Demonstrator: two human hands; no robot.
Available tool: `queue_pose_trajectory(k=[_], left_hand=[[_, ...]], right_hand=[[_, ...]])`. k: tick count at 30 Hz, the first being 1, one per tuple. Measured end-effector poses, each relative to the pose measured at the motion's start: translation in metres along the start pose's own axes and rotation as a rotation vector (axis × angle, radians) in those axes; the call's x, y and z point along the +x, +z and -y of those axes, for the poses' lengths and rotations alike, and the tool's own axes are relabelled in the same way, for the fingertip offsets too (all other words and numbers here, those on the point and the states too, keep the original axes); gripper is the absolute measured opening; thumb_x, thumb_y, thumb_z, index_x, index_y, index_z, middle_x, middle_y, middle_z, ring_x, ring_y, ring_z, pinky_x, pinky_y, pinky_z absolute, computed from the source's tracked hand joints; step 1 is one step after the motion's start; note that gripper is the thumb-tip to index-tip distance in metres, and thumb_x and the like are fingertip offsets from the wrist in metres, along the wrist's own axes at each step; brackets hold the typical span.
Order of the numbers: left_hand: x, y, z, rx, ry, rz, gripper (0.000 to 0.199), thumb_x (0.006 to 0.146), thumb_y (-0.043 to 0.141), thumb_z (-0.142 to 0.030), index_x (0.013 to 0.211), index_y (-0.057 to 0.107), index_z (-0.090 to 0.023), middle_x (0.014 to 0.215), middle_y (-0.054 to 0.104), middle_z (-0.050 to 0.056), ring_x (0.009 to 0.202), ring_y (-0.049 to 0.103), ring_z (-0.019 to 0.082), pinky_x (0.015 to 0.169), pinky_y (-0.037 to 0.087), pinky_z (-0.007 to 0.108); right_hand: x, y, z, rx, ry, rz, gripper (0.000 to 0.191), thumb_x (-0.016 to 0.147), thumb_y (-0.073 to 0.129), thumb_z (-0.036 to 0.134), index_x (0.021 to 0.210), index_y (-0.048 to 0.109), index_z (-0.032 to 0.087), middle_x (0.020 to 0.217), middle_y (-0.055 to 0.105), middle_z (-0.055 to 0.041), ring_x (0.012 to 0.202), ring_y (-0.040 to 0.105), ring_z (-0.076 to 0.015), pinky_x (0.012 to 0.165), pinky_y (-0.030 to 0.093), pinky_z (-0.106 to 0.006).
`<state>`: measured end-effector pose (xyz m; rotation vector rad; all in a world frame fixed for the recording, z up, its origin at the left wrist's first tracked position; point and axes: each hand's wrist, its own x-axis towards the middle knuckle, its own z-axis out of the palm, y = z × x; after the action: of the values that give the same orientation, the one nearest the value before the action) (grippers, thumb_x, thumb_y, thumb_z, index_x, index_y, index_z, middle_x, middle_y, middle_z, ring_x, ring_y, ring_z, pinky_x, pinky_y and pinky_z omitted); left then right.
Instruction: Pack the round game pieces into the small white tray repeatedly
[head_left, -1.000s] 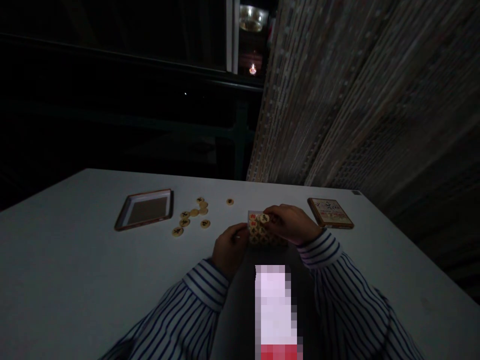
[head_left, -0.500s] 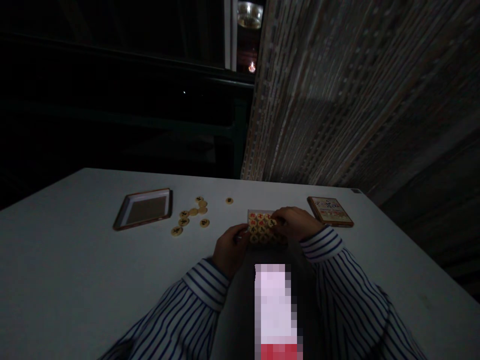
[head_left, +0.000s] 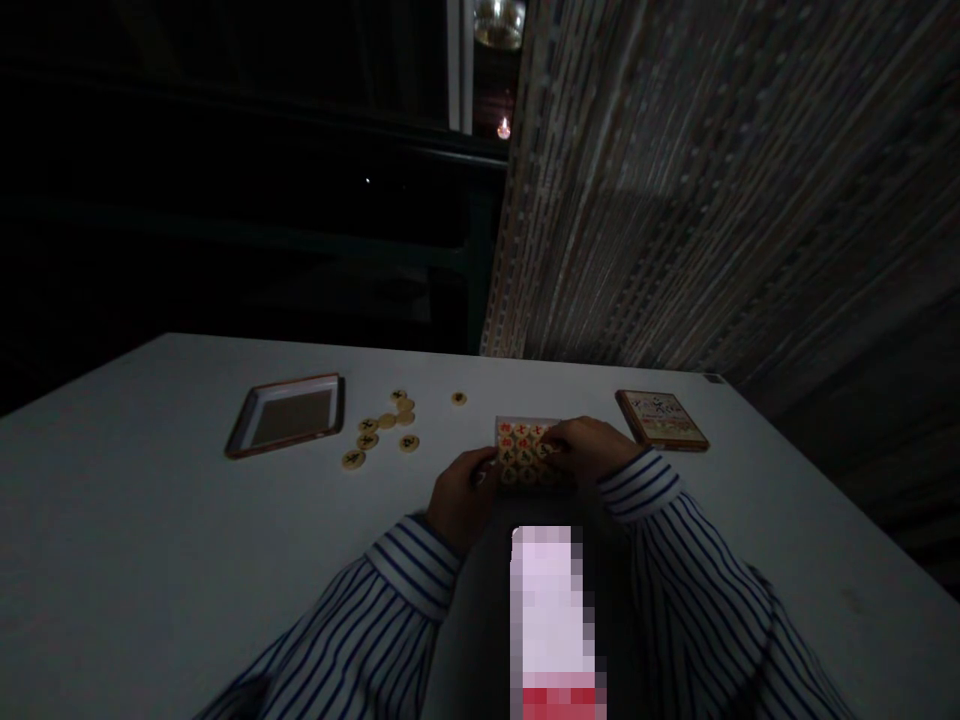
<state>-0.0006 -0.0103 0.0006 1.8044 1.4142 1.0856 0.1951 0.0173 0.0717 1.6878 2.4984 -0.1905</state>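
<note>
A clear shallow box (head_left: pixel 517 487) holds rows of Chinese chess pieces (head_left: pixel 525 457) with red and black characters. My left hand (head_left: pixel 463 497) grips the box's left side, thumb near its upper corner; some of its fingers are hidden. Over the right part of the box, my right hand (head_left: pixel 592 447) has its fingertips closed on a round Chinese chess piece (head_left: pixel 546 451) with a black mark, level with the others. That hand covers the box's right end. Several loose pieces (head_left: pixel 386 421) lie on the white table to the left, some face up, some blank side up.
An open tin lid or tray (head_left: pixel 283 432) rests at the left of the white table (head_left: pixel 187 540). On the right lies a flat box (head_left: pixel 663 420) with a printed cover. A blurred bright phone-like patch (head_left: pixel 551 600) is close to me. A string curtain (head_left: pixel 600 200) hangs behind.
My right fingers have shifted slightly, and the piece under them now sits flatter among the rows. My left hand keeps its place on the box. The loose pieces are unmoved.
</note>
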Motion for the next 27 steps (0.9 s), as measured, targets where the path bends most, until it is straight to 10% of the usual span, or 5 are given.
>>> queue_pose_trajectory(k=[27], left_hand=[[-0.0004,0.002,0.0025,0.009,0.011,-0.01,0.028,0.075,0.049,-0.027,0.098,0.059,-0.015,0.093,0.065,0.008,0.079,0.061,0.016,0.072,0.05,0.031]], right_hand=[[0.0035,0.0028,-0.0032,-0.001,-0.038,0.032,0.034,0.075,0.046,0.032,0.105,0.059,0.026,0.101,0.064,-0.0039,0.089,0.058,-0.0194,0.067,0.04,-0.026]])
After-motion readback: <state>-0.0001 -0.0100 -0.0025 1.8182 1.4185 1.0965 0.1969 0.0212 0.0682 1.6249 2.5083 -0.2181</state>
